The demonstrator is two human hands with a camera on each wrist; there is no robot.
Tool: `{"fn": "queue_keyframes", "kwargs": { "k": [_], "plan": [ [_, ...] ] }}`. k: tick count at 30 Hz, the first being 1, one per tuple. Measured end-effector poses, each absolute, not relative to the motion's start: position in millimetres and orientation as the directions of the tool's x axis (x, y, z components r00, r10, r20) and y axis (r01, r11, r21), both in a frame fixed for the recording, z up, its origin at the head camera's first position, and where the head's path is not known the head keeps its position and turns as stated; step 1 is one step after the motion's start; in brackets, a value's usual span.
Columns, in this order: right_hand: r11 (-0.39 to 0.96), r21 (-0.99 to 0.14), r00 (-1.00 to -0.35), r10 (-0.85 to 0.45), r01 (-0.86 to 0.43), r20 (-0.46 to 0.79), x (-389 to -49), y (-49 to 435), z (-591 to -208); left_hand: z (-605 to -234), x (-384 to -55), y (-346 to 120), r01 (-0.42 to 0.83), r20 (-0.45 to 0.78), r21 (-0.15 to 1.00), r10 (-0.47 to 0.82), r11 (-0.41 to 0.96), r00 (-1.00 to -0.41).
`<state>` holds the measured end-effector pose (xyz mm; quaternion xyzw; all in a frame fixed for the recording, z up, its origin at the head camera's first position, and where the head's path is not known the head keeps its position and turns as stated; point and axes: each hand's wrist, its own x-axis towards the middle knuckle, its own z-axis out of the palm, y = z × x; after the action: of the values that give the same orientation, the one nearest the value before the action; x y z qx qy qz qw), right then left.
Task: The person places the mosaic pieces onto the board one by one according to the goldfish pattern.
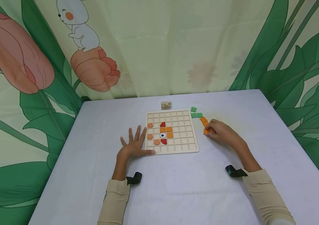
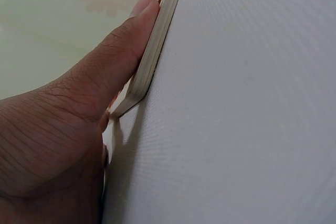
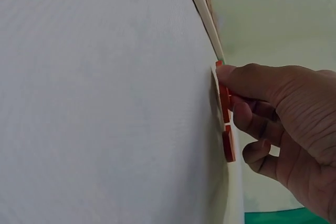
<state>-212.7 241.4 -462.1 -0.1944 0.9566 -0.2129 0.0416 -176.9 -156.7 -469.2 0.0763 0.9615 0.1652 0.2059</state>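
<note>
A wooden grid board (image 1: 182,137) lies on the table. My left hand (image 1: 133,147) spreads its fingers beside the board's left edge, its thumb (image 2: 126,40) resting on the near left corner. On the board sit orange squares (image 1: 169,135), red quarter-circles (image 1: 163,124), light orange discs (image 1: 150,125) and a round white eye piece (image 1: 163,135). Right of the board, my right hand (image 1: 222,132) pinches an orange square tile (image 3: 222,93) between thumb and fingers, low at the tabletop. More orange tiles (image 1: 203,119) lie by its fingertips, partly hidden by the hand.
Three green square tiles (image 1: 193,115) lie by the board's far right corner. A small patterned piece (image 1: 166,105) stands behind the board. The white-covered table (image 1: 176,184) ends at a printed curtain (image 1: 159,47) at the back.
</note>
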Motion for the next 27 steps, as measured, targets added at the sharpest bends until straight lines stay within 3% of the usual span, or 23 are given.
{"fn": "queue_keyframes", "kwargs": {
  "k": [19,27],
  "plan": [
    [0.753,-0.44,-0.853,-0.518,-0.49,0.064,-216.8,199.0,-447.1,-469.7,-176.9,-156.1,0.072,-0.367,0.346,0.206,0.935,-0.907],
    [0.754,-0.456,-0.845,-0.535,-0.472,-0.009,-216.3,167.9,-442.8,-471.7,-177.1,-157.0,0.077,-0.364,0.338,0.206,0.938,-0.908]
  ]
}}
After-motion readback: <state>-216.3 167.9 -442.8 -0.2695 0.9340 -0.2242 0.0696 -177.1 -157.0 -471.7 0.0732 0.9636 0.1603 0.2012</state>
